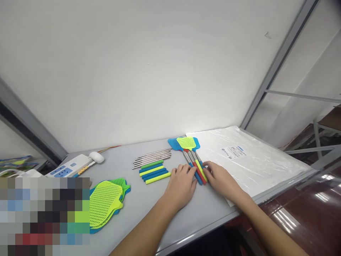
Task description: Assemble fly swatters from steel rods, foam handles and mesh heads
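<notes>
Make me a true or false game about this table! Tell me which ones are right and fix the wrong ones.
1. The left hand and right hand are on opposite sides of the swatter handles. True.
2. The loose tubes are all red. False: they are green, yellow and blue.
3. The white packet has a label on it. True.
4. The power strip is on the right side of the picture. False: it is on the left.
5. The metal rods are closer to the person than the tubes. False: they lie behind the tubes, nearer the wall.
6. The loose swatter heads are to the left of the tubes. True.
</notes>
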The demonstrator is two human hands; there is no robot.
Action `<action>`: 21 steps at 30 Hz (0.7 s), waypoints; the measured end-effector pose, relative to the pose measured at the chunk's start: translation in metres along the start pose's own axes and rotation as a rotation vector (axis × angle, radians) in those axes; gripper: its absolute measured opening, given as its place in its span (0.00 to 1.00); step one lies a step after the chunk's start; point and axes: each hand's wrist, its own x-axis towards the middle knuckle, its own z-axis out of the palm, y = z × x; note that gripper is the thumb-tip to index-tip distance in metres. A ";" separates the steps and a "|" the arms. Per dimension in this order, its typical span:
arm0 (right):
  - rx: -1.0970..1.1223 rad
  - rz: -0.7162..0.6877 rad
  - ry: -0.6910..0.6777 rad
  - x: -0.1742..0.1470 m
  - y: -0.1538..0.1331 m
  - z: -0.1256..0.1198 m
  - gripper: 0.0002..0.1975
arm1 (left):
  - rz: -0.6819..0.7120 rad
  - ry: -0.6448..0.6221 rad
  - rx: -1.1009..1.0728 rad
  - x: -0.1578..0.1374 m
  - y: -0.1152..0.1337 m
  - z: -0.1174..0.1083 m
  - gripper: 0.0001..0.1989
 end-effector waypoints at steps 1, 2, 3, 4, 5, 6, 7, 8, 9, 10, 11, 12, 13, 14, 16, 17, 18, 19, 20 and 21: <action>0.016 -0.013 0.002 0.000 0.002 0.001 0.16 | 0.000 -0.002 -0.002 0.000 0.001 -0.001 0.17; 0.028 -0.025 0.006 -0.001 0.003 0.002 0.16 | -0.001 -0.004 -0.006 -0.001 0.001 -0.002 0.17; 0.038 -0.038 0.011 -0.001 0.005 0.003 0.15 | -0.002 -0.007 -0.012 -0.001 0.001 -0.002 0.18; 0.046 -0.050 0.019 -0.002 0.006 0.004 0.15 | -0.001 -0.011 -0.019 -0.002 0.002 -0.004 0.18; 0.055 -0.060 0.028 -0.002 0.007 0.005 0.15 | 0.000 -0.013 -0.027 -0.002 0.002 -0.005 0.18; 0.063 -0.069 0.036 -0.003 0.007 0.005 0.15 | 0.002 -0.015 -0.035 -0.003 0.003 -0.006 0.19; 0.069 -0.074 0.041 -0.004 0.007 0.005 0.15 | 0.003 -0.015 -0.042 -0.004 0.003 -0.007 0.19; 0.066 -0.073 0.041 -0.004 0.006 0.004 0.14 | 0.005 -0.015 -0.048 -0.004 0.004 -0.008 0.19; 0.043 -0.061 0.031 -0.003 0.004 0.003 0.14 | 0.005 -0.014 -0.055 -0.005 0.005 -0.009 0.19; 0.002 -0.039 0.014 -0.002 0.001 0.002 0.14 | 0.005 -0.013 -0.063 -0.006 0.005 -0.009 0.19; -0.047 -0.012 -0.004 0.001 -0.001 0.000 0.14 | 0.003 -0.013 -0.071 -0.006 0.006 -0.010 0.19; -0.099 0.017 -0.022 0.005 -0.005 -0.001 0.14 | 0.001 -0.014 -0.079 -0.006 0.007 -0.010 0.19; -0.147 0.043 -0.036 0.010 -0.008 -0.002 0.15 | -0.001 -0.014 -0.087 -0.006 0.007 -0.011 0.19; -0.185 0.063 -0.045 0.017 -0.011 -0.003 0.15 | -0.005 -0.015 -0.093 -0.006 0.008 -0.011 0.20; -0.239 0.085 -0.050 0.033 -0.018 -0.003 0.16 | -0.017 -0.018 -0.102 -0.006 0.008 -0.010 0.23; -0.267 0.091 -0.057 0.042 -0.020 -0.003 0.15 | -0.025 -0.019 -0.104 -0.006 0.008 -0.010 0.25; -0.292 0.095 -0.067 0.052 -0.023 -0.002 0.15 | -0.033 -0.021 -0.106 -0.006 0.008 -0.009 0.26; -0.313 0.096 -0.080 0.061 -0.025 -0.001 0.15 | -0.042 -0.023 -0.108 -0.007 0.008 -0.009 0.27; -0.327 0.095 -0.096 0.069 -0.026 0.000 0.14 | -0.048 -0.026 -0.110 -0.007 0.009 -0.009 0.27; -0.335 0.094 -0.113 0.076 -0.027 0.000 0.14 | -0.053 -0.030 -0.112 -0.007 0.009 -0.009 0.27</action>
